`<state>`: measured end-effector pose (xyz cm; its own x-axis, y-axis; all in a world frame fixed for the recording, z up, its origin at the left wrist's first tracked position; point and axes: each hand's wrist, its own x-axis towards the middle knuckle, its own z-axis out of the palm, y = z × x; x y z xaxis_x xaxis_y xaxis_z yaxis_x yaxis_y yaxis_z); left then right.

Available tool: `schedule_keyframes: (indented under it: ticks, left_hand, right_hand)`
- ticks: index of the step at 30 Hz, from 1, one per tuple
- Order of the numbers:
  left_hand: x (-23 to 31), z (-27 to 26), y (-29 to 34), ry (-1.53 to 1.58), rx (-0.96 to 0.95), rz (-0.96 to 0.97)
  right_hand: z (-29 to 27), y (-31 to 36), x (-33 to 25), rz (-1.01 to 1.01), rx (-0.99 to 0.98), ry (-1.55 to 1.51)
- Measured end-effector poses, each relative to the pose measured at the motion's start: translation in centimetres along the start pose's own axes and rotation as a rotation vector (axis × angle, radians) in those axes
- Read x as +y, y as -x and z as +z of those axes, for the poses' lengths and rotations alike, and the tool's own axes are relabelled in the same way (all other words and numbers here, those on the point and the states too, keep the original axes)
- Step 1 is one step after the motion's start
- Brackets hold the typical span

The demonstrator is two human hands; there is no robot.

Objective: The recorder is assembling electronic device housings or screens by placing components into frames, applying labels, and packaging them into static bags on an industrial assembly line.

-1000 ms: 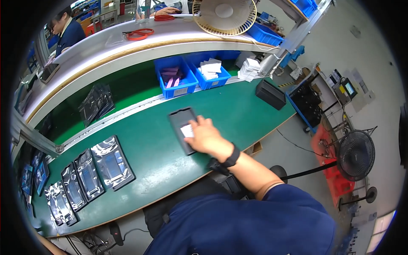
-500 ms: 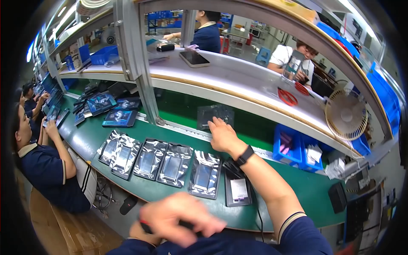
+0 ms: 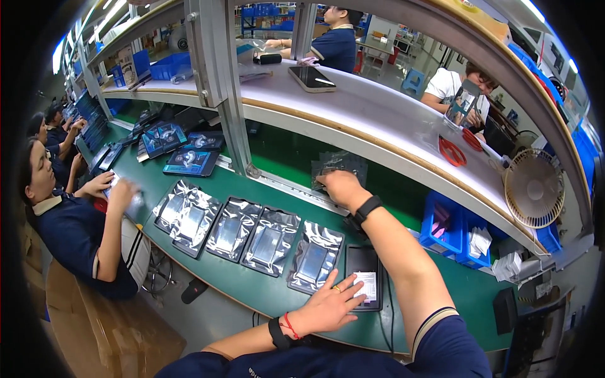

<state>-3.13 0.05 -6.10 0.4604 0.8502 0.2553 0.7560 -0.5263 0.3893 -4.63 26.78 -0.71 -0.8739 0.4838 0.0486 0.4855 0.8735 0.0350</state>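
My left hand [image 3: 328, 307] is open, fingers spread, reaching over a black tray [image 3: 363, 253] with a white printed label [image 3: 365, 286] in it. The fingertips cover part of the label. My right hand [image 3: 342, 187] reaches under the shelf to see-through dark grey plastic bags [image 3: 343, 162]. Its fingers are bent onto the edge of one bag; the thumb is hidden. To the left of the tray lies a shiny clear-and-black pouch [image 3: 316, 257]. Further left are more such pouches [image 3: 271, 242] in a row, each with a flat rectangular item showing through.
Blue bins [image 3: 441, 220] stand right of my right forearm. A white shelf [image 3: 378, 113] with a metal post [image 3: 217, 94] spans the green bench [image 3: 252, 286]. A fan [image 3: 534, 186] sits at its right. Dark boxes [image 3: 189, 162] are piled left. A co-worker [image 3: 82, 233] sits at left.
My left hand has moved right and forward from near my body to the black tray, its fingers now spread. My right hand's fingers, earlier stretched over the bags, are now bent onto them.
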Motion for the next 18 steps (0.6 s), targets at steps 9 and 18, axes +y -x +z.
schedule_keyframes:
  ticks: [9, 18]
  left_hand:
    - [-0.9, -1.1, 1.9, 0.068, 0.157, -0.007]
    - [0.1, -3.3, 1.9, -0.009, 0.052, -0.140]
  right_hand:
    - [-3.6, 20.7, -6.2, -0.141, 0.539, -0.023]
    - [-0.1, 26.4, -12.8, 0.102, 0.161, -0.331]
